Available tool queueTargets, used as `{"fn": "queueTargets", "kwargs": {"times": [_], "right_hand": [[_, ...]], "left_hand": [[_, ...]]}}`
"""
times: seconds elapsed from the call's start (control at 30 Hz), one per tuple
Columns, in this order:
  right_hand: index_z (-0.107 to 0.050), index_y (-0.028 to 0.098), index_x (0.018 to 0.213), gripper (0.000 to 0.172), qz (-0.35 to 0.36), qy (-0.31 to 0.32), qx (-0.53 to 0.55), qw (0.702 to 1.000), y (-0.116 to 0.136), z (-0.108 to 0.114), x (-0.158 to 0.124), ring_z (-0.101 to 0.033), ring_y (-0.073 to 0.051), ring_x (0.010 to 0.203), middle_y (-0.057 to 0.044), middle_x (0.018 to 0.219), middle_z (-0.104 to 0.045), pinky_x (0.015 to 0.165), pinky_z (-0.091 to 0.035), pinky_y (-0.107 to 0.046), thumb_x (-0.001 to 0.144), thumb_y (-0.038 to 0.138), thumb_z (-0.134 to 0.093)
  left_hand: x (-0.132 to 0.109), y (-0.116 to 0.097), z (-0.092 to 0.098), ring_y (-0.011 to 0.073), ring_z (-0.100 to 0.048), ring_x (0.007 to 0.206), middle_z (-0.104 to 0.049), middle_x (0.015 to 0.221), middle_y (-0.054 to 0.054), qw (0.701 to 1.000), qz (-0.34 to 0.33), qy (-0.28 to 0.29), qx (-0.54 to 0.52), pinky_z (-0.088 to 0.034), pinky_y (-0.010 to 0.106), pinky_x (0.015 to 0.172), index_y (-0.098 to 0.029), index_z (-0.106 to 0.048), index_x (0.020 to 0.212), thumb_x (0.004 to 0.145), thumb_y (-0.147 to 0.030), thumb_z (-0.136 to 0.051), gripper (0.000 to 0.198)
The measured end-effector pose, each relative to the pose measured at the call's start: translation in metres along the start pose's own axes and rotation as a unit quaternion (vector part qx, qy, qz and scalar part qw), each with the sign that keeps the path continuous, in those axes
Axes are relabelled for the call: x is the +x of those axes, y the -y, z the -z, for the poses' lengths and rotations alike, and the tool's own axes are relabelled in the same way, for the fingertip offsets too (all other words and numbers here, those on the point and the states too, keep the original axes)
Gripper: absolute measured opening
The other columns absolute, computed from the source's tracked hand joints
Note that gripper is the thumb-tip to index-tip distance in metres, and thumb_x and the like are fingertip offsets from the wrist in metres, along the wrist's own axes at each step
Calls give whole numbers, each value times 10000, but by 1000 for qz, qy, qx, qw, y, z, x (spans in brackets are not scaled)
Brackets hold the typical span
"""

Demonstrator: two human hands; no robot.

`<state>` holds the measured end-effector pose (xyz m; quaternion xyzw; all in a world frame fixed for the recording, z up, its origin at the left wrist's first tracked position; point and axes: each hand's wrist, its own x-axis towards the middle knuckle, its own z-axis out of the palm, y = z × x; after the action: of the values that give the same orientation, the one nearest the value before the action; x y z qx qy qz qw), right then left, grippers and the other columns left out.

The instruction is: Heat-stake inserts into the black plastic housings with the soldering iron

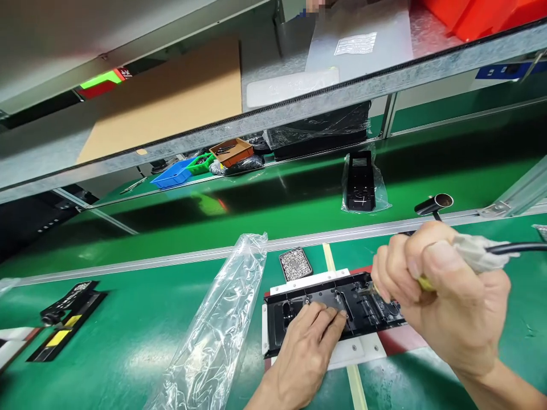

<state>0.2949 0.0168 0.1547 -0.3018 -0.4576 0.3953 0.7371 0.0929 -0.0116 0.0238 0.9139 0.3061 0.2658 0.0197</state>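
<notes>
A long black plastic housing [278, 336] lies in a white and dark red fixture [361, 352], its inner side with ribs and fittings facing up. My left hand [305, 353] rests on the left half of the housing, fingers stretched out and pressing down, holding nothing. My right hand [448, 296] is closed round a corded tool with a yellow handle [426, 283], which looks like a soldering iron. Its thin metal end points down-left over the housing's right half; whether it touches is unclear. White wrapping [478, 250] covers its rear, where a black cable [523, 247] leaves.
A clear plastic bag [213, 324] lies left of the fixture, a small dark tray of shiny bits [296, 263] behind it. A metal tube holder [435, 203] stands right. Farther back are a bagged black part [361, 182] and an overhead shelf [273, 114]. Black parts [68, 319] lie far left.
</notes>
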Motion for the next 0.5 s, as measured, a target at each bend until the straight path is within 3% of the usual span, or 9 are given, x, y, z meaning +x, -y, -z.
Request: {"fn": "queueTargets", "kwargs": {"times": [0.17,0.33,0.5], "right_hand": [[-449,243,612,639,-86,76,8,993,-14,-7,-9,-345,-71,356,90,452,-360,350,-357,-208,964,634,-811],[-435,240,659,564,-108,102,12,989,-27,-10,-18,-325,-85,412,82,494,-343,377,-337,-219,1068,516,-710],[-423,239,689,524,-116,120,5,986,-36,-8,-25,-321,-88,436,80,521,-343,397,-319,-225,1101,448,-670]], "left_hand": [[-5,8,11,256,-691,1023,-803,1193,125,997,38,-73,4,-625,400,890,-108,-681,1373,1146,-48,-472,314],[-6,18,16,244,-654,972,-791,1068,99,987,64,-149,19,-600,395,864,-110,-703,1310,1088,20,-574,288],[-9,24,15,248,-645,958,-786,1063,92,985,80,-154,19,-598,395,853,-113,-706,1308,1049,45,-628,313]]}}
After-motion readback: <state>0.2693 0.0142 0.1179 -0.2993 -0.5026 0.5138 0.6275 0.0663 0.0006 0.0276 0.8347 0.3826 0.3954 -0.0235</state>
